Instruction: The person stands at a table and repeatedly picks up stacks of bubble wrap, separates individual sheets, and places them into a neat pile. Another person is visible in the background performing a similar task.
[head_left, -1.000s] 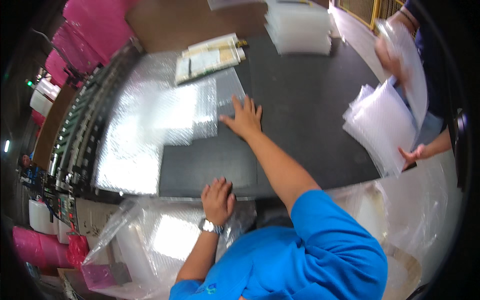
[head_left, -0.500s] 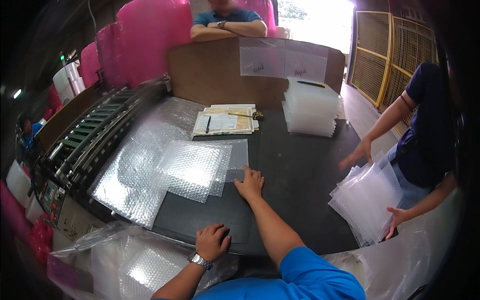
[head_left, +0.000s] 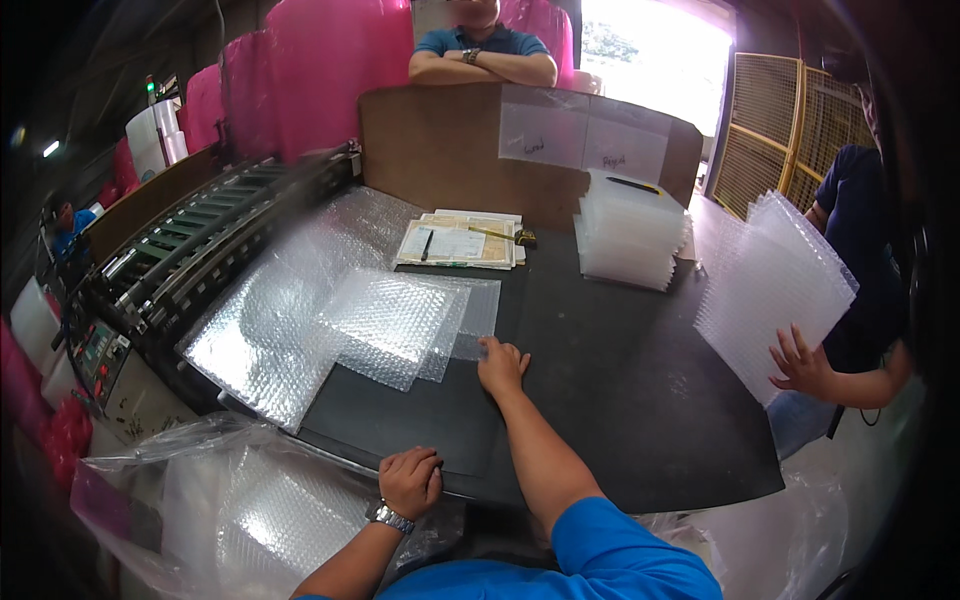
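Clock positions are taken from the centre of the view. Between 12 and 1 o'clock, the left clear rectangular plastic sheet (head_left: 543,120) on the upright brown board (head_left: 430,125) bears dark handwriting, one word with a fainter mark to its left. At about 1 o'clock, the adjoining right clear rectangular plastic sheet (head_left: 628,132) bears one dark handwritten word. At 11 o'clock, the white rectangular paper form (head_left: 450,243) carries fine print, too small to read.

A factory is shown by the big machine with rollers (head_left: 215,215) beside the black table (head_left: 610,400). Sheets of bubble wrap (head_left: 390,325) are spread there, and huge pink bundles (head_left: 335,75) and a yellow wire fence (head_left: 800,130) are seen behind.
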